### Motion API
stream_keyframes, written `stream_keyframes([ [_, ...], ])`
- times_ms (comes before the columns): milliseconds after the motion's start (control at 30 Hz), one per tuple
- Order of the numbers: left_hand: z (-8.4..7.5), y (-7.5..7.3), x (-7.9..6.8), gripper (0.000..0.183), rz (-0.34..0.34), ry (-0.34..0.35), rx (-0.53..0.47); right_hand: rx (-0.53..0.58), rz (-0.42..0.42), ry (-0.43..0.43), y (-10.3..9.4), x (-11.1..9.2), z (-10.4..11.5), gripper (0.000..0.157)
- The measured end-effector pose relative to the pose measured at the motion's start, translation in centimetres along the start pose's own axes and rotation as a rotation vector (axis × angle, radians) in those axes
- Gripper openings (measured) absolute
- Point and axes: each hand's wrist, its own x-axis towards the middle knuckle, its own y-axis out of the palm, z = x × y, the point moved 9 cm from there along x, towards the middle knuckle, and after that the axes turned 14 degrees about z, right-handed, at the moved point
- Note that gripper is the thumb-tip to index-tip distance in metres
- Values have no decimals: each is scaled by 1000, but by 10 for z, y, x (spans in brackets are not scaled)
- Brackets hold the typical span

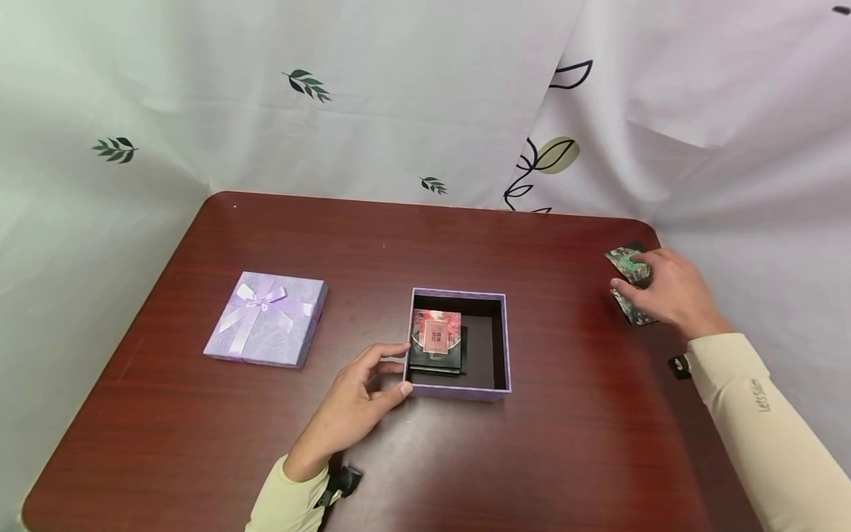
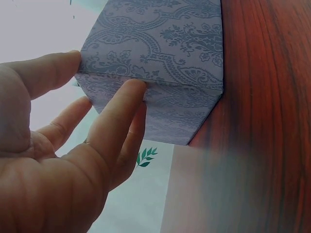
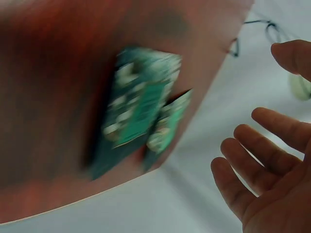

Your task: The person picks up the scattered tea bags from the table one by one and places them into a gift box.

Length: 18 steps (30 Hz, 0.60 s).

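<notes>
A lilac gift box (image 1: 493, 394) stands lidless near the middle of the table. Inside, on its left side, lies a stack of flat square packets with a red floral packet (image 1: 436, 338) on top. My left hand (image 1: 355, 403) touches the box's left side and front-left corner with its fingertips; the patterned outer wall (image 2: 155, 41) fills the left wrist view. Over at the far right, my right hand (image 1: 674, 292) hovers by two green patterned packets, a farther packet (image 1: 628, 264) and a nearer packet (image 1: 631, 309). Its fingers (image 3: 265, 170) are spread, away from both packets.
The matching lilac lid (image 1: 266, 318), topped with a ribbon bow, lies to the left of the box. White cloth (image 1: 399, 103) with leaf prints hangs behind the dark red wooden table (image 1: 532, 458) and at its sides.
</notes>
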Motion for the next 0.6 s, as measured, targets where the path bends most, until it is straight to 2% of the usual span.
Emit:
stream_keyframes([
  [100,0,1,0,53,2,14,-2,5,15,38,4,-3,-15,77],
  [267,0,1,0,52,6,30,2,7,7,54,7,-7,-26,78],
  [600,0,1,-1,51,4,6,8,-1,43,95,20,-9,-44,82],
])
